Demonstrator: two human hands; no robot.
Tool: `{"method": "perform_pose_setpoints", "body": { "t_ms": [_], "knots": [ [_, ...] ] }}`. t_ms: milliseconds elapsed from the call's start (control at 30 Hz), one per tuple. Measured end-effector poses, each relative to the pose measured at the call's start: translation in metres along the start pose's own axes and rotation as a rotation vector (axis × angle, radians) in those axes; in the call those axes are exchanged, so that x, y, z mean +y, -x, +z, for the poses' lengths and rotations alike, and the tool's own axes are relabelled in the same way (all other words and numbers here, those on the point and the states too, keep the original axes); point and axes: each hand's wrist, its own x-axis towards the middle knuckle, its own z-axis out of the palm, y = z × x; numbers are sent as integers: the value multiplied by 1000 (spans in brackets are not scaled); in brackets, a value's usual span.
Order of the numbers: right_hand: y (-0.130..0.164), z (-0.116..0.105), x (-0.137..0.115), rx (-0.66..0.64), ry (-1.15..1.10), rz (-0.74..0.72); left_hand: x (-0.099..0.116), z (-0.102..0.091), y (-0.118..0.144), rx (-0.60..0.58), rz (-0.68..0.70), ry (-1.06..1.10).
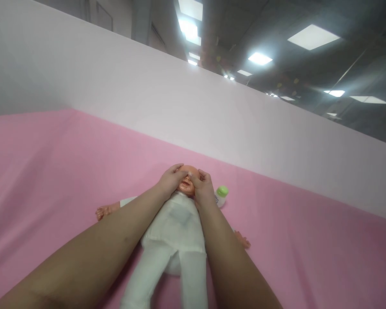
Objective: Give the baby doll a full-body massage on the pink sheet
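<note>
A baby doll [176, 227] in a white suit lies on its back on the pink sheet [51, 171]. Both hands work its face: the left hand [170, 178] and right hand [203, 189] rest fingers loosely spread, thumbs on the cheeks, gripping nothing. It looks like rubbing something over the face (the green-capped bottle [221, 195] stands just beside the head). Any further stroke calls for light, even pressure.
</note>
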Motion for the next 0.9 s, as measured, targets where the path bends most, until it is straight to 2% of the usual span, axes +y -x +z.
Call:
{"method": "perform_pose_setpoints", "body": {
  "t_ms": [367,733,900],
  "knots": [
    [0,-4,9,-16,-73,-49,-10,-3,-8,18,45,-2],
    [2,-9,0,-142,-215,114,-2,-2,-4,42,27,39],
    [-1,-7,1,-144,-178,81,0,-2,-3,45,44,23]
  ]
}}
